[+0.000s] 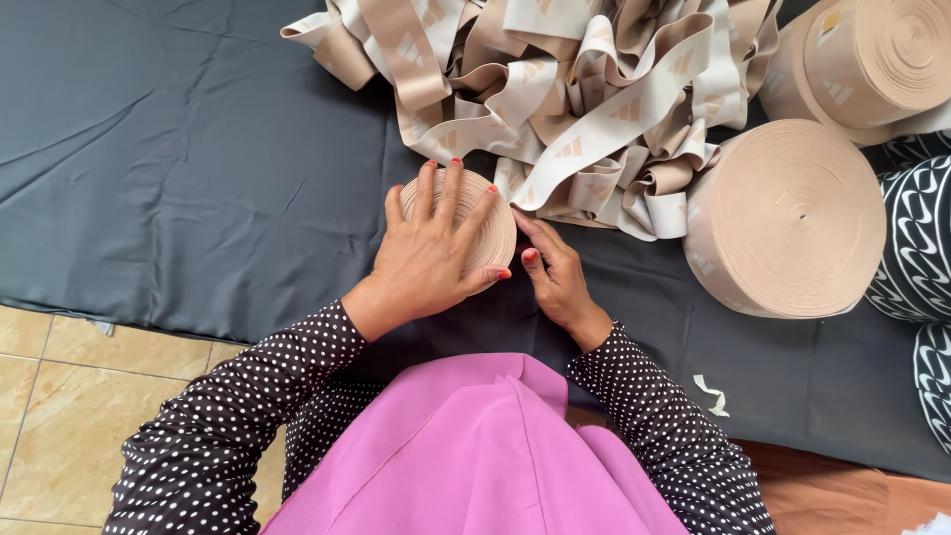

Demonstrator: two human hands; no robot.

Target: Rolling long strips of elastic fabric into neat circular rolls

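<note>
My left hand (pixel 433 248) lies flat with spread fingers on top of a small beige roll of elastic band (pixel 492 233), pressing it against the dark cloth (pixel 178 168). My right hand (pixel 557 277) sits just right of the roll, its fingers pinching the band where it feeds onto the roll's edge. From there the band runs up into a loose heap of beige patterned elastic band (pixel 575 109).
Two large finished beige rolls lie at the right, one (pixel 788 218) near the heap and one (pixel 872 59) at the top corner. Black-and-white patterned rolls (pixel 916 238) sit at the right edge. Tan floor tiles (pixel 50 396) show at lower left.
</note>
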